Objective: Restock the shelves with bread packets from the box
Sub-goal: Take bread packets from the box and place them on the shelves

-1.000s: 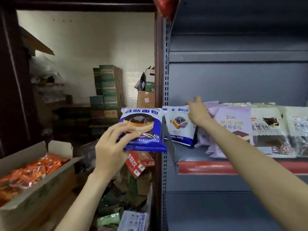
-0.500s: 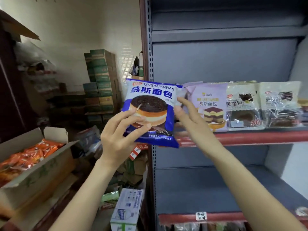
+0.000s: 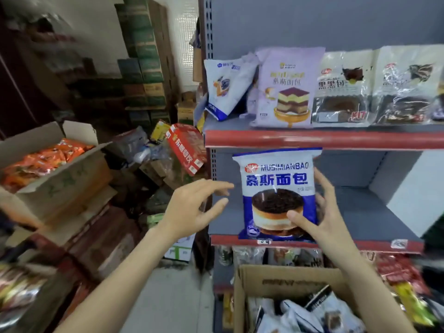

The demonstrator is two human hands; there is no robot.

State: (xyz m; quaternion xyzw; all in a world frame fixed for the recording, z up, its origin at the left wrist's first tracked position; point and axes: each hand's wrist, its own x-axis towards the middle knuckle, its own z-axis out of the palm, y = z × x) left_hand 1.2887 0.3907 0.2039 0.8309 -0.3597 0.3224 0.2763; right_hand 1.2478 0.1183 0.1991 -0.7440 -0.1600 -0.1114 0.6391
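A blue and white mousse bread packet [image 3: 277, 193] stands upright at the front left of the bare grey middle shelf [image 3: 360, 212]. My right hand [image 3: 317, 212] grips its right edge and lower corner. My left hand [image 3: 194, 207] hovers just left of the packet, fingers spread, holding nothing. On the upper shelf [image 3: 324, 138] stand a white-blue packet [image 3: 225, 85], a lilac cake packet [image 3: 288, 87] and two clear dark bread packets [image 3: 343, 87]. The cardboard box [image 3: 283, 280] with more bread packets sits below, at the bottom right.
An open carton of orange snack bags [image 3: 45, 162] stands at the left on stacked boxes. A red box [image 3: 186, 147] and loose cartons are piled beside the shelf post [image 3: 205, 44]. Green cartons [image 3: 141, 56] are stacked against the back wall.
The blue packet passed from my left hand to my right and went down from the upper shelf level to the middle shelf. My left hand let go. The view tilted downward.
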